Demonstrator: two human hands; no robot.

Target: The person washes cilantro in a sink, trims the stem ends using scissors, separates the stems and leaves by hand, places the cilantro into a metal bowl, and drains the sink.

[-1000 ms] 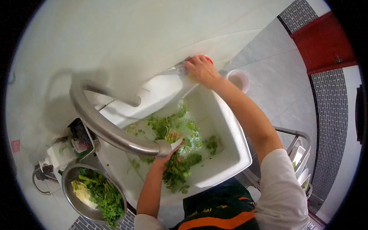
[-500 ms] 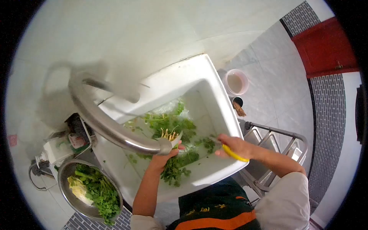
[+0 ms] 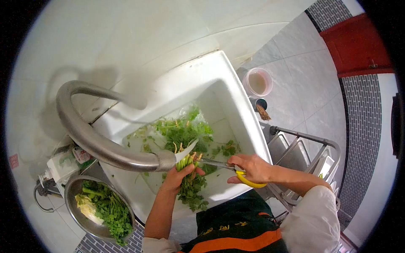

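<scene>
My left hand (image 3: 181, 177) is closed round a bunch of leafy green herbs (image 3: 193, 195), its root ends pointing up beside the faucet's outlet. My right hand (image 3: 251, 168) grips scissors with yellow handles (image 3: 249, 180), and their metal blades reach to the stems near the roots. Water runs from the curved metal faucet (image 3: 107, 152) past the bunch. More green herbs (image 3: 185, 135) float in the water of the white sink (image 3: 249, 122) under my hands.
A metal bowl (image 3: 76, 211) with greens and a pale cabbage piece stands at the lower left. Beyond the sink's right side are a pink-rimmed bucket (image 3: 257, 82), a dark container with brown sticks (image 3: 263, 110) and a metal rack (image 3: 306, 137). White bottles are at the left.
My right hand went from the sink's back corner, where it reached a red item, to the front right with the yellow scissors, then left to the stems. My left hand still holds the bunch.
</scene>
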